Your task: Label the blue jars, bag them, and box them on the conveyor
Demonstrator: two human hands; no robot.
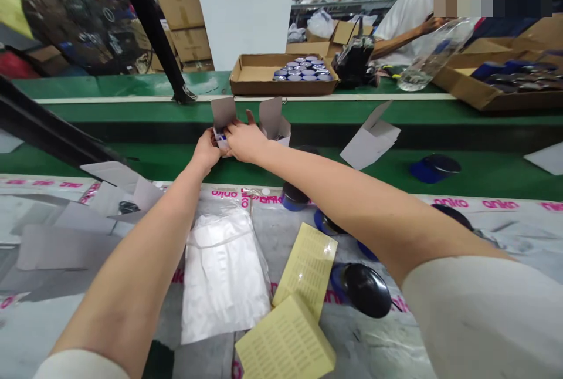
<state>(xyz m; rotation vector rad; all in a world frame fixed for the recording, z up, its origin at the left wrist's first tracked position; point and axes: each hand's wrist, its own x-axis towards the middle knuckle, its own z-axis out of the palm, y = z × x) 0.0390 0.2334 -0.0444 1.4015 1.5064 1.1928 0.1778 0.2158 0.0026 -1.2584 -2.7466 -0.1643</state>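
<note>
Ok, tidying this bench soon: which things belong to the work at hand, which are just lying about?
In the work: left hand, right hand, small white carton.
Lying about: yellow printed sheets, white plastic bag, black-and-blue discs, unfolded carton, boxed tins.

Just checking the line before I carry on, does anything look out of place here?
Yes, a flat grey card lies loose and crooked on the green belt, to the right of the right hand.

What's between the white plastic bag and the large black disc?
In the head view, yellow printed sheets lie between the white plastic bag and the large black disc.
</note>
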